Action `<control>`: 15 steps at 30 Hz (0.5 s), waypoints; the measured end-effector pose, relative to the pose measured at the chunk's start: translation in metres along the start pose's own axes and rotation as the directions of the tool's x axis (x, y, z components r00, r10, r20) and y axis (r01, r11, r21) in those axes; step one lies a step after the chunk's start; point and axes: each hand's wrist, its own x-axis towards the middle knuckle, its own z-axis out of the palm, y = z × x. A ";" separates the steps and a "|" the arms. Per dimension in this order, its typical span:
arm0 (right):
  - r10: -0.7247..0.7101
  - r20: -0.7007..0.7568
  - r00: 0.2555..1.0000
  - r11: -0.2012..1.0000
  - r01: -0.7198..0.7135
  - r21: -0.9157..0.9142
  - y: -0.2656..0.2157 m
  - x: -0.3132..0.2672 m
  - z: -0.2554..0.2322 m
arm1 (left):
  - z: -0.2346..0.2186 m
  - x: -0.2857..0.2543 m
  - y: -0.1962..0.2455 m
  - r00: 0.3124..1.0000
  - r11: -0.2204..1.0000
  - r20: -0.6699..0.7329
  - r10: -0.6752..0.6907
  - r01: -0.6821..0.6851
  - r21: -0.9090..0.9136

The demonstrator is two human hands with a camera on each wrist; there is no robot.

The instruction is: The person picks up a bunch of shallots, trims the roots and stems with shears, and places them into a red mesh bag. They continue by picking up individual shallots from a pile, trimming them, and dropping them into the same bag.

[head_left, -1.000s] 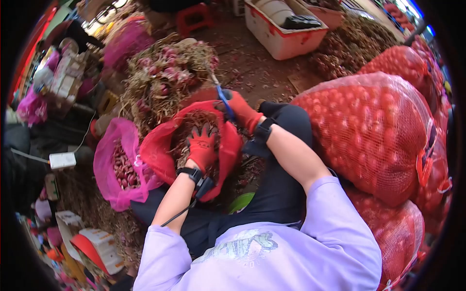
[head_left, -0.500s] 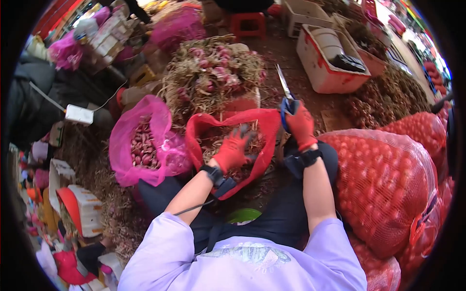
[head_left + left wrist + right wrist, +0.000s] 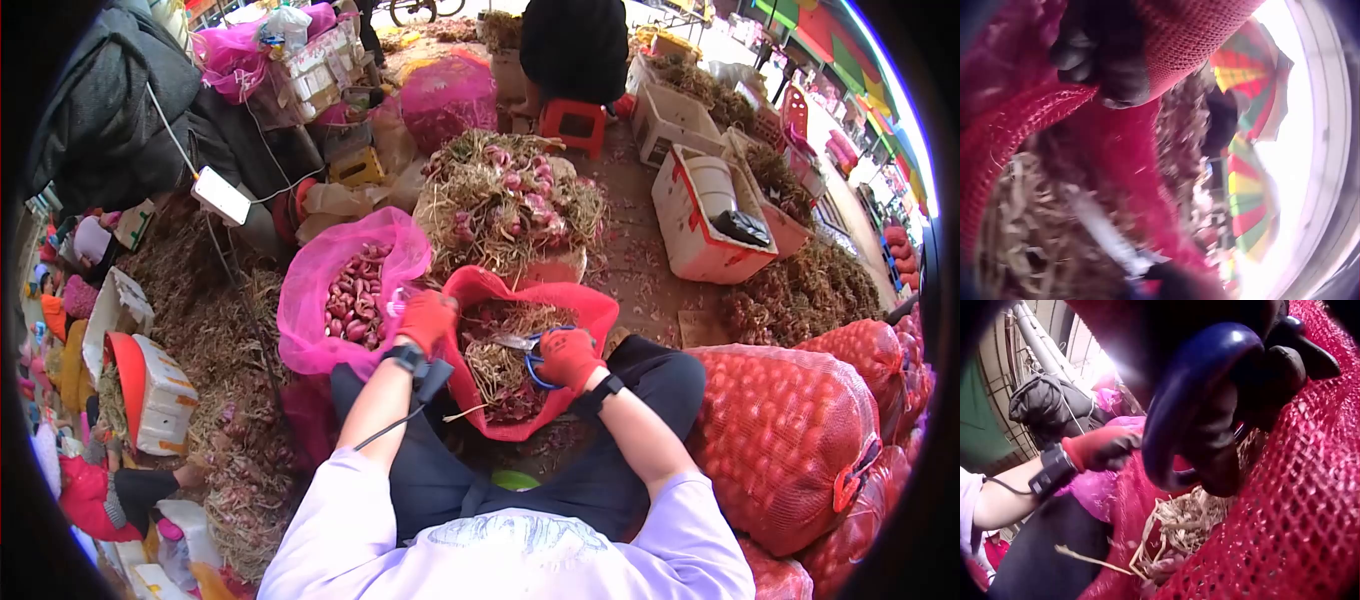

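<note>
Between the person's legs stands an open red mesh bag [image 3: 592, 308] with dry stalks [image 3: 490, 368] inside. The left hand [image 3: 427, 322], in a red glove with dark fingertips, pinches the bag's left rim; the left wrist view shows its fingers [image 3: 1124, 87] closed on the mesh. The right hand [image 3: 568, 358], gloved alike, holds scissors [image 3: 516, 342] over the bag's mouth. Fingers pass through the blue handle loop [image 3: 1163, 412] in the right wrist view, and the blurred blade [image 3: 1104, 228] points into the bag in the left wrist view.
A pink mesh bag [image 3: 300, 315] of small red onions [image 3: 357, 300] stands at the left. Beyond lies a heap of onions with dry stalks [image 3: 510, 200]. Full red mesh sacks [image 3: 775, 440] crowd the right side. A white bin [image 3: 690, 240] stands farther back.
The left hand has left the stalks inside the bag and now grips its left rim. The right hand has brought the scissors from beyond the right rim to over the bag's mouth.
</note>
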 end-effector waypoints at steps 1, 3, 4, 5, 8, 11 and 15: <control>0.035 0.076 0.997 0.999 -0.036 0.016 -0.003 0.005 0.003 | -0.017 0.003 -0.017 0.997 0.995 -0.073 -0.028 0.021 -0.095; 0.065 -0.014 0.998 0.997 -0.066 -0.028 -0.006 0.002 0.012 | -0.116 -0.024 -0.002 0.964 0.913 0.160 -0.214 0.256 -0.317; 0.075 -0.057 0.996 0.996 -0.078 -0.041 -0.008 0.005 0.015 | -0.096 -0.020 -0.016 0.975 0.942 -0.028 -0.218 0.203 -0.269; 0.078 -0.052 0.996 0.996 -0.076 0.036 -0.006 0.013 0.029 | -0.071 -0.024 -0.030 0.956 0.964 -0.202 -0.211 0.169 -0.206; 0.091 -0.041 0.995 0.953 -0.075 0.293 -0.003 0.030 0.092 | -0.069 -0.017 -0.020 0.974 0.951 -0.024 -0.225 0.214 -0.223; 0.067 -0.086 0.994 0.989 -0.055 0.135 0.003 0.031 0.053 | -0.089 -0.040 0.038 0.884 0.982 -0.462 0.066 -0.140 -0.126; -0.051 -0.097 0.994 0.994 0.060 0.095 0.049 0.023 -0.023 | -0.121 -0.107 0.127 0.804 0.696 -0.245 0.542 -0.593 -0.405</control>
